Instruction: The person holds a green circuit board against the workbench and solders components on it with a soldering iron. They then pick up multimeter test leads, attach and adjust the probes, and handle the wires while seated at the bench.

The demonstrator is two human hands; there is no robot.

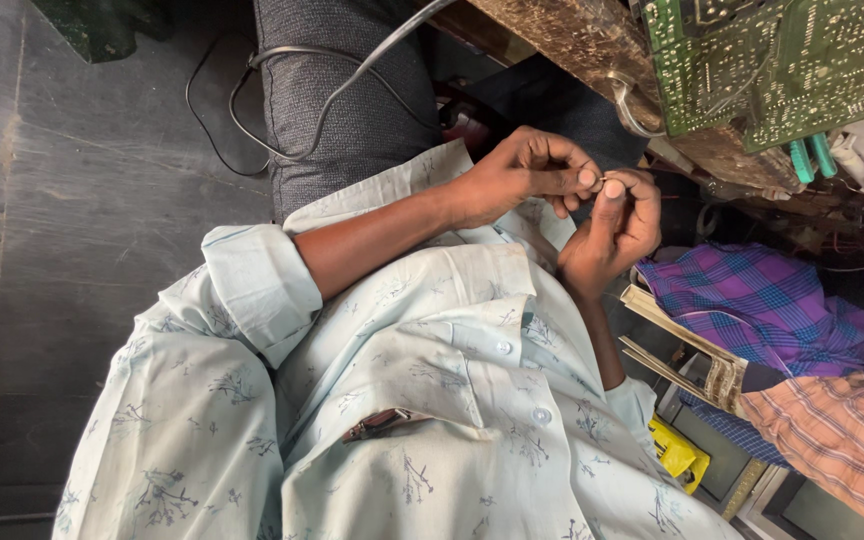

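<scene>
My left hand [527, 170] and my right hand [617, 225] meet in front of my lap, fingertips pressed together. Between the thumbs and forefingers sits a tiny thin metallic piece [602, 181], too small to tell what it is. Both hands pinch it. My left forearm comes out of a rolled pale-blue shirt sleeve [252, 285]. My right forearm rises from lower down beside my shirt front. My grey trousers [352, 100] lie just beyond the hands.
A green circuit board [782, 60] lies on a worn wooden bench edge [572, 35] at the upper right. Grey cables [282, 100] loop over my knee. Another person in purple plaid cloth [772, 305] and an orange striped shirt [842, 440] sits at the right. A yellow object [677, 452] lies below.
</scene>
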